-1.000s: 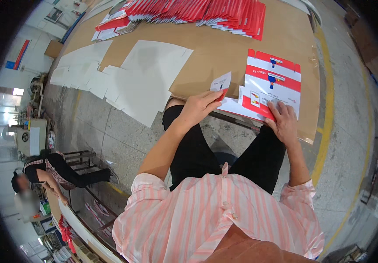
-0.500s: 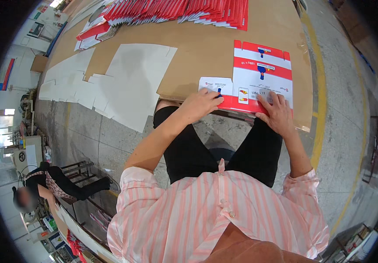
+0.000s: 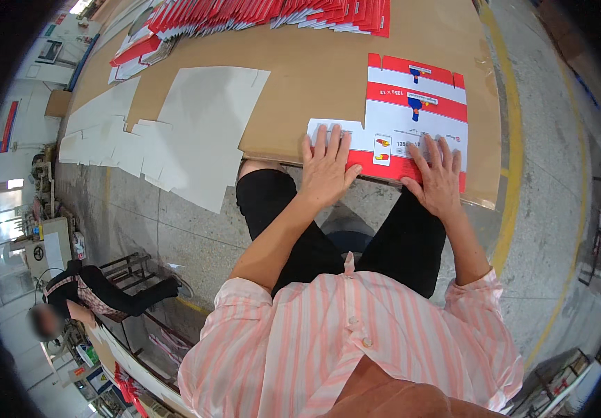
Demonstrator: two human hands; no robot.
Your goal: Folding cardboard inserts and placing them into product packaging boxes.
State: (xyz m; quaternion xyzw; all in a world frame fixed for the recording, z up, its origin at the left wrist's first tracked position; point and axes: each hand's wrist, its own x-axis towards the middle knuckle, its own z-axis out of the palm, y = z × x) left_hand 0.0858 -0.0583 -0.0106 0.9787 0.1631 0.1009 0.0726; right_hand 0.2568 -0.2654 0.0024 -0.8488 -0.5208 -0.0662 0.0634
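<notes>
A red and white printed cardboard carton blank (image 3: 398, 115) lies at the right front of the cardboard-covered table, close to its near edge. My left hand (image 3: 325, 167) rests flat with its fingers spread on the blank's left flap. On the lower right part of the blank my right hand (image 3: 438, 177) lies with its fingers stretched out and apart. Neither hand grips anything. The palms sit near the table's front edge, and the fingers cover some of the printing.
Several plain white card sheets (image 3: 199, 125) overlap on the left and overhang the front edge. A long row of red and white folded cartons (image 3: 259, 15) lies at the back. Another person (image 3: 98, 292) sits at the lower left.
My left hand has turned and flattened onto the left flap, its fingers now spread. My right hand's fingers have straightened. The view has shifted slightly.
</notes>
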